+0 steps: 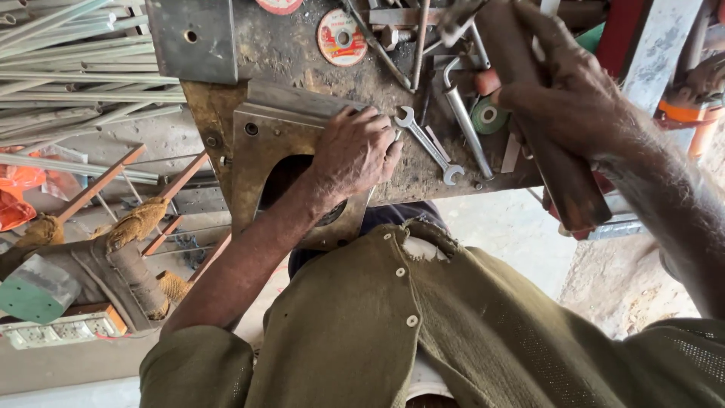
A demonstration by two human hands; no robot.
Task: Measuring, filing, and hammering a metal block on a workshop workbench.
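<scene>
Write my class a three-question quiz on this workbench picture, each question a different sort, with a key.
1. True or false: the left hand rests on the grey steel plate with a round hole.
2. What does the right hand grip? A) dark metal bar B) red bucket C) glass jar
3. Fill in: the silver open-ended ____ lies on the rusty bench top beside the left hand.

Key: 1 true; 2 A; 3 spanner.

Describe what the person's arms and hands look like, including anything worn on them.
Both the left hand and the right hand are bare, with no gloves, rings or watch visible. The forearms are bare too. Olive-green knitted sleeves are pushed up toward the elbows, part of a buttoned cardigan.
</scene>
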